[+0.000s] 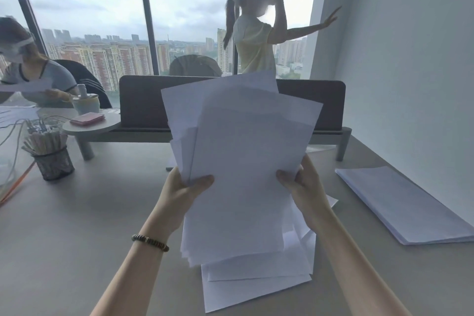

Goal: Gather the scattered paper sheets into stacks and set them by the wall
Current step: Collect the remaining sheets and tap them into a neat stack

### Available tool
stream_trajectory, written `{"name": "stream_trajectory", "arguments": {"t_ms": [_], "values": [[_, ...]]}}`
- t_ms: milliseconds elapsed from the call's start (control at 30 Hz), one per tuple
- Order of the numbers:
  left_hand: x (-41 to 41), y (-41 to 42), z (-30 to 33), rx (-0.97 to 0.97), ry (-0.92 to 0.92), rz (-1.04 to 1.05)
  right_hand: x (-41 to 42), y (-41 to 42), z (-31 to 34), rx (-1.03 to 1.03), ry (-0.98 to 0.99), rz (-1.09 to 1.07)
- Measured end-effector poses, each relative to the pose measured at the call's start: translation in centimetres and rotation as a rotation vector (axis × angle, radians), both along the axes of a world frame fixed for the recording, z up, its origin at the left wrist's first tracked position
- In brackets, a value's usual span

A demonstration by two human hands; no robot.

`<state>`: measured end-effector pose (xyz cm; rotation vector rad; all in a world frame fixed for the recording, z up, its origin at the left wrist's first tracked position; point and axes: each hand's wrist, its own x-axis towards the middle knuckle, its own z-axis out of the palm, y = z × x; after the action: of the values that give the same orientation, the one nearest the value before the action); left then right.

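White paper bundle [243, 151], uneven, gripped upright by left hand [183, 195] and right hand [306, 187]; squaring in hand; next, laying by finished stack [407, 202] near right wall [410, 59].

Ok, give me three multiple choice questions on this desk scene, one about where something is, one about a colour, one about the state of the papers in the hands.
1. Where does the finished stack lie?
A. On the desk's right side by the wall
B. Inside the pen cup
C. On the round shelf

2. What colour is the small case on the round shelf?
A. Green
B. Pink
C. Black

3. How are the held sheets being kept?
A. Flat under one palm
B. Rolled into a tube
C. Upright and fanned unevenly, gripped by both hands

Answers:
1 A, the neat stack runs along the wall.
2 B, the case looks pink.
3 C, the left hand and right hand pinch the lower sides, and the top edges are misaligned.
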<state>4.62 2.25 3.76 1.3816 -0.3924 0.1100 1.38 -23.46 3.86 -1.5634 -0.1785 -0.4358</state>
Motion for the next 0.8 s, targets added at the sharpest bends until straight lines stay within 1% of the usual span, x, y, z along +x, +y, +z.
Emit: {"name": "stream_trajectory", "arguments": {"t_ms": [267, 500, 667, 800], "values": [[-0.4, 0.1, 0.7, -0.051, 0.018, -0.073, 0.0, -0.2, -0.3, 0.07, 0.011, 0.005], [-0.3, -0.3, 0.2, -0.057, 0.059, 0.011, 0.2, 0.0, -1.4, 0.014, -0.006, -0.009], [-0.3, -0.8, 1.2, -0.065, 0.017, 0.11, 0.5, 0.2, -0.8, -0.047, -0.043, -0.039], [-0.2, -1.4, 3.2, -0.108, -0.041, 0.153, 0.5, 0.7, 1.8, 0.032, -0.125, -0.093]]}}
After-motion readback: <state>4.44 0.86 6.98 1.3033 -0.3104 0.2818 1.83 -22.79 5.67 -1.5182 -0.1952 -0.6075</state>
